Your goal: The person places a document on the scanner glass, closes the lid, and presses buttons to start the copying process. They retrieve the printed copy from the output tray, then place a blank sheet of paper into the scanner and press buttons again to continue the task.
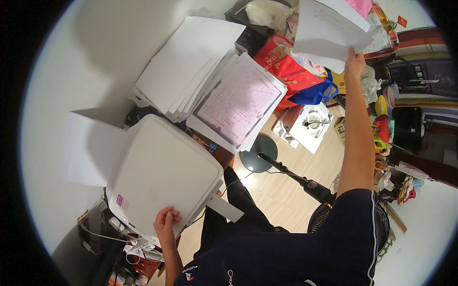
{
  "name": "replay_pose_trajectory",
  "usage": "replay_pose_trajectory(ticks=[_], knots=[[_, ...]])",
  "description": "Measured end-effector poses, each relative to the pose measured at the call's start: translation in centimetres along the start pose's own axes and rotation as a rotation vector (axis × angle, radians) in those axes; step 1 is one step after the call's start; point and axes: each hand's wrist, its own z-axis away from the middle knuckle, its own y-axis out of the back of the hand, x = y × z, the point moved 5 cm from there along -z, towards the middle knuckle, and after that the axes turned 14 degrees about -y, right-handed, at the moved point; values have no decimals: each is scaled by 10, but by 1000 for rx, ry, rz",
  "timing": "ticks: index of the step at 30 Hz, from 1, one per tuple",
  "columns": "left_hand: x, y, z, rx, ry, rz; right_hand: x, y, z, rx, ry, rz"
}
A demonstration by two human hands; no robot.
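paper (320, 34): in right hand (354, 65) | white printer (164, 164): beneath left hand (166, 224)

Shirt lettering (191, 269), illegible print (332, 15) on held sheet (317, 42)

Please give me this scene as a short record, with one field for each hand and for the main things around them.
Right hand: the right hand grips white paper by its lower edge
Left hand: the left hand, loosely curled at the near edge of the lid; contact unclear
Machine: white printer, lid down, a blank sheet at its left
Stacks: blank paper beside printed pages, both beyond the printer
Bags: red bag and blue bag, right of the stacks
Floor: black round base
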Motion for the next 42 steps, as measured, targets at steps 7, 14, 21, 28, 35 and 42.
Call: replay_pose_trajectory(ticks=[7,14,21,28,35,42], knots=[[-1,-2,-7,93,31,-30,45,8,-27,95,-50,39],[0,-3,-15,169,91,-23,66,8,-34,84,-98,65],[1,-3,-15,213,62,-47,74,-9,-50,-154,-238,213],[4,-4,-16,249,70,-52,85,-27,-60,-212,-201,126],[4,-5,-18,240,74,-50,169,-23,-47,-200,-157,655],[3,-3,-17,253,91,-68,183,-31,-34,-228,-276,692]])
